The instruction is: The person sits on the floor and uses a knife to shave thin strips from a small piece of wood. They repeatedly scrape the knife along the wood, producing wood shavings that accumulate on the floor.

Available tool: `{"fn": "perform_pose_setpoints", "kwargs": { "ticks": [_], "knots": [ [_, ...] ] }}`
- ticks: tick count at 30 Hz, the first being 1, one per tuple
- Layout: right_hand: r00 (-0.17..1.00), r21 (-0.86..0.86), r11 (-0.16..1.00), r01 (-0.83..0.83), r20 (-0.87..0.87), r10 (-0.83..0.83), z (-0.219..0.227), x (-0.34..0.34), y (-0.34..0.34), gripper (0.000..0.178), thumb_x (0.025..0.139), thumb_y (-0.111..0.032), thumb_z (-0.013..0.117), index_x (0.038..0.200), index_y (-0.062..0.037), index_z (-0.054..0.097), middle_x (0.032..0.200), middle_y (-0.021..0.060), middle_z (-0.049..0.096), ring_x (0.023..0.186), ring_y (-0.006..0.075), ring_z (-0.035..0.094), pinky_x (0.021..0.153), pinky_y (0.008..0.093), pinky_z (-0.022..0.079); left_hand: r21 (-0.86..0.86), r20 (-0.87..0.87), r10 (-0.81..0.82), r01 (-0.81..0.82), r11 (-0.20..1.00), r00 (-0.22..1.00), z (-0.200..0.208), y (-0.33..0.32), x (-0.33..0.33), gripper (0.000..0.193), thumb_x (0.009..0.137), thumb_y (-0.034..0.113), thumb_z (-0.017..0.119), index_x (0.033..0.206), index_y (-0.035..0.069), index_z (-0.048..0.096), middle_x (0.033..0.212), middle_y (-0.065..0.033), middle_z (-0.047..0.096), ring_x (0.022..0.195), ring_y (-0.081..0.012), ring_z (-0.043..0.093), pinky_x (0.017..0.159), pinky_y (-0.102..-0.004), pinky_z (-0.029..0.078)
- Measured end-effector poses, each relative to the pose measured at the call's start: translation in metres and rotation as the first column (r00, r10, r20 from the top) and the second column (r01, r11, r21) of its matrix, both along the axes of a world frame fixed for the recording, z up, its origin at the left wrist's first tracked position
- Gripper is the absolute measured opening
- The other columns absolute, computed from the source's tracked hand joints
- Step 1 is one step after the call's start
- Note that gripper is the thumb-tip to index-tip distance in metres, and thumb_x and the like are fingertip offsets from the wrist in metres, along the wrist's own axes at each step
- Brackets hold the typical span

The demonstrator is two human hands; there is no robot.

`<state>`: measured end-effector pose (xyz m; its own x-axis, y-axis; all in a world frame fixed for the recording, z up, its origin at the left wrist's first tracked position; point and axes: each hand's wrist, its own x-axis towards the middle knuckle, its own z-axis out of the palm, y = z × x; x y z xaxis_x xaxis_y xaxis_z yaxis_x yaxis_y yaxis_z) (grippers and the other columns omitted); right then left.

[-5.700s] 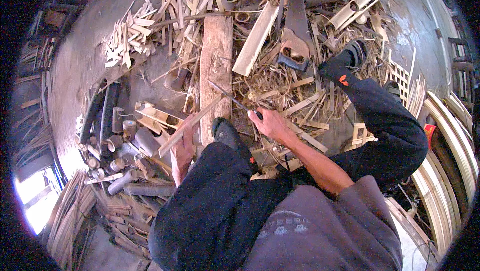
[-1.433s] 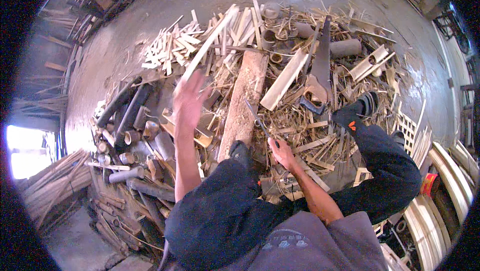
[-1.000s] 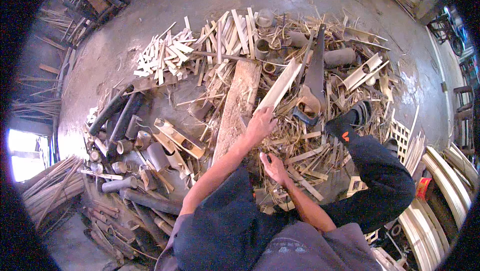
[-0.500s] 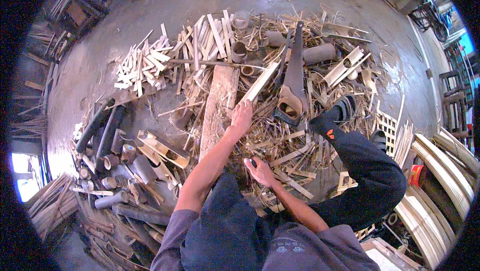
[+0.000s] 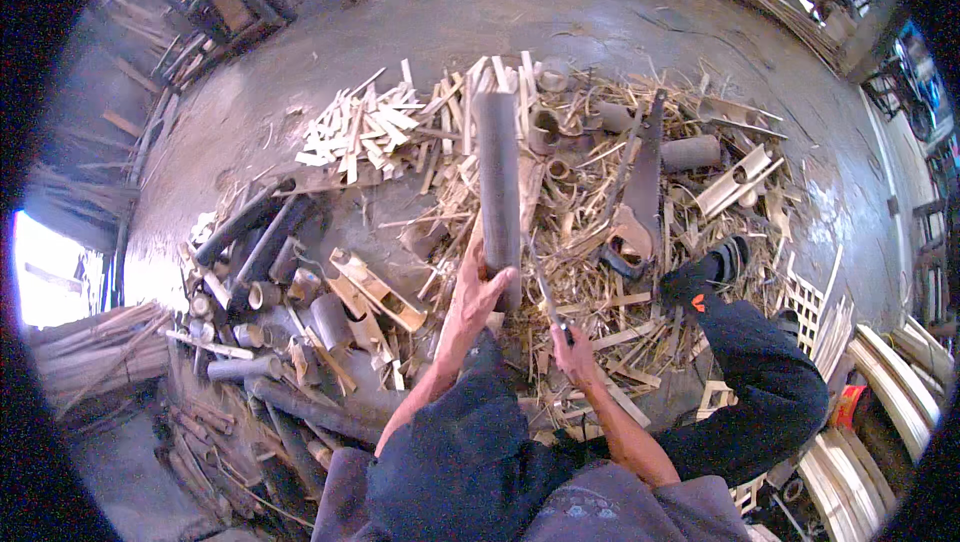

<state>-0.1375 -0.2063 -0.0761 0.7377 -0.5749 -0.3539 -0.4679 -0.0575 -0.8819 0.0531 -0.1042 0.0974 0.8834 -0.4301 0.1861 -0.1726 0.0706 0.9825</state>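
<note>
Left hand [image 5: 468, 294] clasps bamboo piece [image 5: 498, 182] by near end, long axis pointing away; right hand [image 5: 576, 356], closed around knife [image 5: 542, 280], just right.

Mid-frame, the bamboo piece [image 5: 498, 182] hides much of the board [image 5: 531, 192]; the right hand [image 5: 577, 358] mostly covers what seems a knife handle [image 5: 568, 333].

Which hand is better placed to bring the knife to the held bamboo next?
Right, I'd judge: the right hand already grips the knife, just right of the bamboo. The left hand seems occupied, holding the bamboo's lower part.
</note>
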Motion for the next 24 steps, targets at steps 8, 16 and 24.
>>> {"fn": "perform_pose_setpoints", "kwargs": {
  "ticks": [8,16,24],
  "knots": [
    [1.0,0.024,0.999,-0.022,0.019,0.022,0.074,0.027,-0.013,0.035,0.095,-0.039,0.054,0.092,-0.0049,0.056,0.058,-0.0006,0.05,0.044,0.0079,0.048,0.04,0.0252,0.037,0.025,-0.002,0.186,-0.186,0.982,0.983,0.003,0.032,0.042,0.028,0.082,0.016,0.073,0.103,0.001,0.061,0.079,-0.0038,0.066,0.07,-0.0072,0.057,0.065,-0.0263,0.048],
    [0.933,0.195,0.95,-0.244,0.315,0.175,0.302,0.068,0.019,0.039,0.1,-0.027,0.044,0.13,-0.0026,0.044,0.069,-0.0008,0.048,0.051,0.0065,0.047,0.044,0.0235,0.039,0.311,0.316,0.208,-0.308,0.899,0.926,0.017,0.042,0.027,0.016,0.082,0.009,0.07,0.097,0.004,0.067,0.07,-0.006,0.066,0.063,-0.0101,0.058,0.059,-0.0275,0.049],
    [0.934,0.31,0.91,-0.277,0.309,0.179,0.322,0.081,0.036,0.04,0.102,-0.03,0.039,0.136,-0.0088,0.039,0.07,-0.0009,0.046,0.048,0.0062,0.045,0.043,0.0225,0.039,0.297,0.201,0.156,-0.212,0.931,0.967,0.018,0.038,0.019,0.023,0.081,0.02,0.072,0.091,0.001,0.064,0.07,-0.0144,0.064,0.059,-0.0176,0.058,0.057,-0.0322,0.048]
  ]
}}
